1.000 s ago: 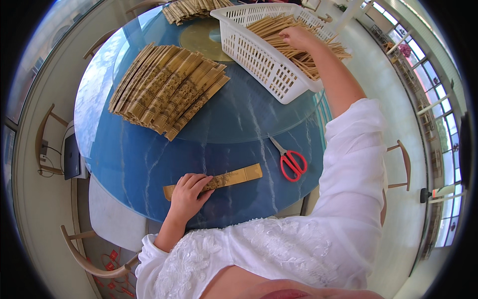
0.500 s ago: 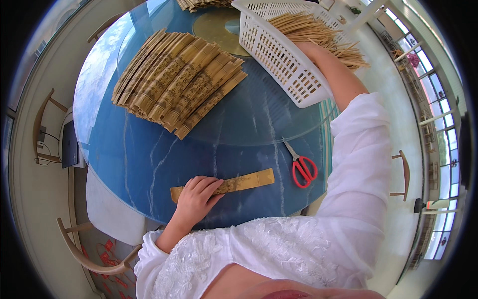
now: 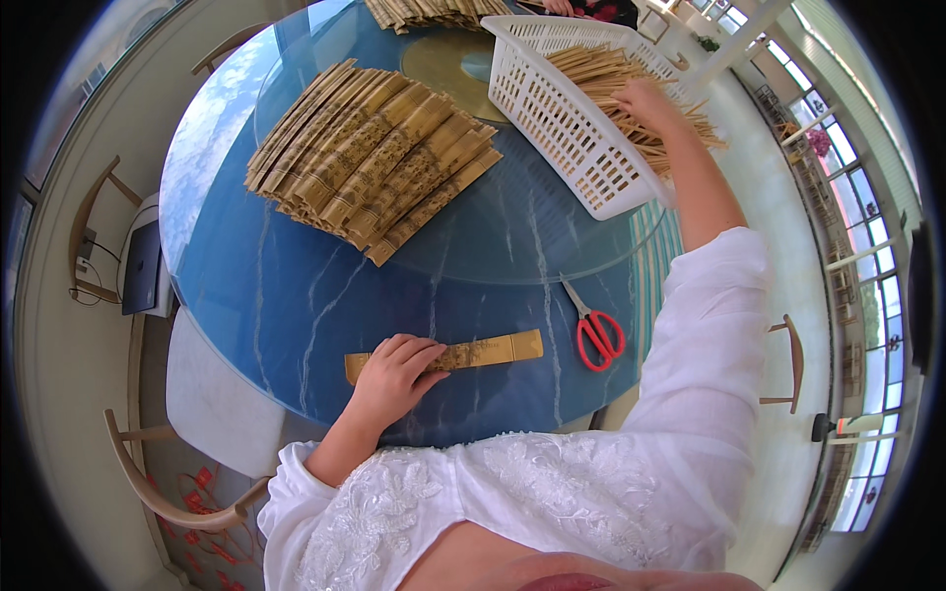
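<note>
A gold paper sleeve point(image 3: 493, 351) with a dark printed pattern lies flat near the table's front edge. My left hand point(image 3: 396, 369) presses on its left half, fingers curled over it. At the far right, my right hand point(image 3: 645, 101) reaches over the rim of a white slotted plastic basket point(image 3: 567, 118). Its fingers are closed on thin wooden sticks point(image 3: 596, 71) heaped in there; how many they grip cannot be made out. Red-handled scissors point(image 3: 596, 335) rest to the right of the sleeve, blades pointing away from me.
A fanned stack of similar gold sleeves point(image 3: 370, 148) sits on the glass turntable at left, with another stack point(image 3: 434, 12) behind. Beyond the basket, part of another person's hand point(image 3: 559, 7) shows. Wooden chairs point(image 3: 177, 502) and a laptop point(image 3: 141, 268) stand around the blue table point(image 3: 325, 325).
My right hand has risen from behind the basket's rim and now shows above the sticks. The whole view has shifted slightly. My left hand stays on the sleeve.
</note>
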Available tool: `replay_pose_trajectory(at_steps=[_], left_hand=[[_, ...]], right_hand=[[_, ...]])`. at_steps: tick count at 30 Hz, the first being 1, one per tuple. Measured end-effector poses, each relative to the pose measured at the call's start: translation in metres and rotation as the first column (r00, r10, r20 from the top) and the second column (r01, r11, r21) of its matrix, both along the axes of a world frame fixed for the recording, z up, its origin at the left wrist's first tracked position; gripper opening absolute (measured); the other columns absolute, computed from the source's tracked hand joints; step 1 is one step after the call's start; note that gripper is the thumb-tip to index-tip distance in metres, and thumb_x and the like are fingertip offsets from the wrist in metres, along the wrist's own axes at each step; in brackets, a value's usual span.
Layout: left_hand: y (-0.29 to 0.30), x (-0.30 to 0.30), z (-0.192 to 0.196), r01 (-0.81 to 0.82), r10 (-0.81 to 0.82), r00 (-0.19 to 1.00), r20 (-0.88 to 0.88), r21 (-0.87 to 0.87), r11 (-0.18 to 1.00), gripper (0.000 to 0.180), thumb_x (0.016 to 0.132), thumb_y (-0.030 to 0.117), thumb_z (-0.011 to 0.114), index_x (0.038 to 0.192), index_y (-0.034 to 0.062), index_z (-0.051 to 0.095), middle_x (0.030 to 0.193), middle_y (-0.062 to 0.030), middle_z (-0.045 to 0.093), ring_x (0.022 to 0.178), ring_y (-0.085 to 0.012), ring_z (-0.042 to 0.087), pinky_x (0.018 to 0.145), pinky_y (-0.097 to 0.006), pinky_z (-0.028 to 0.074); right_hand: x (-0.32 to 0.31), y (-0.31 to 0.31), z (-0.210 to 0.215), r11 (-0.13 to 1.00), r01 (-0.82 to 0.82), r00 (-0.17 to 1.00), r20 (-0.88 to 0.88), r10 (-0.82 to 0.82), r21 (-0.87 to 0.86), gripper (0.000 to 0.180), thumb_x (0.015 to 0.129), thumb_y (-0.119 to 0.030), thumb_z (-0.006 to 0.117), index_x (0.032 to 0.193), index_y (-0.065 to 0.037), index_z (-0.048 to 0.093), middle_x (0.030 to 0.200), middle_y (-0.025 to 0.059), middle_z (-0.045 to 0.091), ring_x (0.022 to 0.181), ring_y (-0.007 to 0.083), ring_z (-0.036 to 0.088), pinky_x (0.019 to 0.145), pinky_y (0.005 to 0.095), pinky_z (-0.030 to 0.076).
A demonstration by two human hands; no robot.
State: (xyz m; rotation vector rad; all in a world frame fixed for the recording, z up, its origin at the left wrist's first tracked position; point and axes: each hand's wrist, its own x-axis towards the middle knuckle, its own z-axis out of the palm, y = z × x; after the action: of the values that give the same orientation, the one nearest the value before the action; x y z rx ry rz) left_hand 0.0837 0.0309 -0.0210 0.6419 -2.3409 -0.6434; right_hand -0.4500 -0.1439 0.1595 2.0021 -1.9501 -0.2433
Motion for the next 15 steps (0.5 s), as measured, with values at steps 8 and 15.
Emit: replay_pose_trajectory(at_steps=[8,15], left_hand=[[0.002,0.002,-0.004,-0.016,0.016,0.999,-0.036,-0.006,1.000,0.034,0.079,0.020,0.079,0.108,0.0037,0.070,0.106,-0.0080,0.069,0.101,-0.0270,0.063,0.088,-0.039,0.052],[0.005,-0.001,-0.001,-0.028,0.027,0.998,-0.050,-0.019,0.999,0.033,0.078,0.016,0.080,0.107,0.0030,0.071,0.106,-0.0091,0.070,0.100,-0.0277,0.063,0.089,-0.038,0.052]], right_hand=[[0.045,0.130,0.049,0.891,0.122,0.980,0.198,-0.037,-0.437,0.028,0.095,-0.018,0.062,0.122,-0.018,0.070,0.097,0.0065,0.061,0.088,0.0257,0.063,0.076,0.0378,0.051],[0.112,0.236,0.018,0.880,0.073,0.912,0.388,0.131,-0.469,0.036,0.092,-0.010,0.067,0.128,-0.016,0.068,0.094,0.0053,0.059,0.081,0.0217,0.061,0.073,0.0333,0.050]])
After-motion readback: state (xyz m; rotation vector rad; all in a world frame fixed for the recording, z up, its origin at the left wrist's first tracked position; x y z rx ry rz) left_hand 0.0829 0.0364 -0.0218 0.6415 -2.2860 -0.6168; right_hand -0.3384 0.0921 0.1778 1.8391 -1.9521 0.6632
